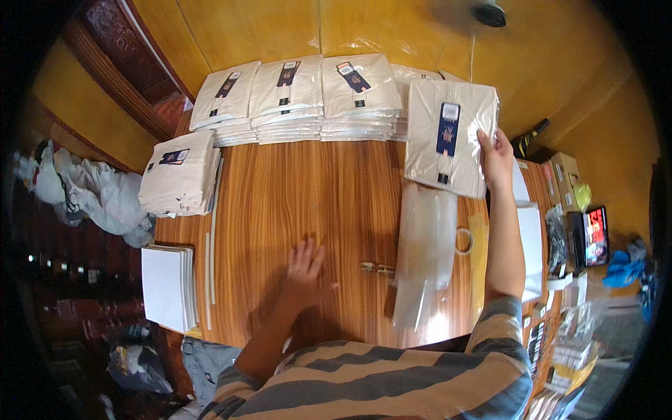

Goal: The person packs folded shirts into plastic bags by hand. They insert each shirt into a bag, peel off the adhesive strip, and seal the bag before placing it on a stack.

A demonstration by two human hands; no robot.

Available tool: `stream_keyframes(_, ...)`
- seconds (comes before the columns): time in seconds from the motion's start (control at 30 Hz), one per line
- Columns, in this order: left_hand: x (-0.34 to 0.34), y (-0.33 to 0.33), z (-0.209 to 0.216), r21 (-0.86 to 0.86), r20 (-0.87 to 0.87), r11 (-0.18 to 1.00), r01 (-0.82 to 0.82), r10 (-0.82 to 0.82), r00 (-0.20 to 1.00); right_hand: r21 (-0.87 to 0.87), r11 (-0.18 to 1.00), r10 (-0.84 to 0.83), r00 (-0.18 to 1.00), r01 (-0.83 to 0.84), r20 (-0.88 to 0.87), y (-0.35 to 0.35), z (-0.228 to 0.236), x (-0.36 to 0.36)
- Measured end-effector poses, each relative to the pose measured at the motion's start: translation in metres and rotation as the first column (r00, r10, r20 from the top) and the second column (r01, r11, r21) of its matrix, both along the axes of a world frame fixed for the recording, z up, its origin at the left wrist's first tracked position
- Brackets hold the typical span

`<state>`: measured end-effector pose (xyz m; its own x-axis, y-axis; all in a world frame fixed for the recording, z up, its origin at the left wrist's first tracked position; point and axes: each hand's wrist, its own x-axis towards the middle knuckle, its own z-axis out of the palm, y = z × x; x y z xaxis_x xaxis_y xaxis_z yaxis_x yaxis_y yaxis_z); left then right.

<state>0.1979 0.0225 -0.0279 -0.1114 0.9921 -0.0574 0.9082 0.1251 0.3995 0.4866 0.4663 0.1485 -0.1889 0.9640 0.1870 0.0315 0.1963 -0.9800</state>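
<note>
**Bagged garment being held by its right edge at the far right**

A clear-bagged beige garment [465, 143] is being held over the far right part of the wooden table [259, 210], its long axis running roughly near to far. Its broad face is lying to the left of the grip, because only the right edge is being gripped, by the right hand [495, 159]. That hand is being closed on the edge, a digit showing on the top face; the underside of the grip is being hidden.

Just behind, a partly hidden packet stack [413, 72] is being overlapped in view; whether it is being touched cannot be told. The near end of the garment is being held at the far end of the clear plastic bags [427, 238].

The left hand [306, 269] is being spread open near the table's middle, well apart from the garment, with nothing being gripped; whether the wood is being touched cannot be told.
</note>
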Motion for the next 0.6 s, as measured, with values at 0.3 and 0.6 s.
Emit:
stream_keyframes(0.3, -0.007, -0.007, -0.014, -0.245, -0.169, 0.965, -0.09, 0.049, 0.984, -0.208, 0.972, 0.116, 0.993, -0.112, 0.008, 0.229, -0.066, -0.052)
stream_keyframes(0.6, -0.016, -0.014, 0.0, -0.253, -0.1, 0.966, -0.048, 0.023, 0.995, 0.416, 0.897, -0.277, 0.547, -0.146, 0.79, 0.236, -0.052, -0.137)
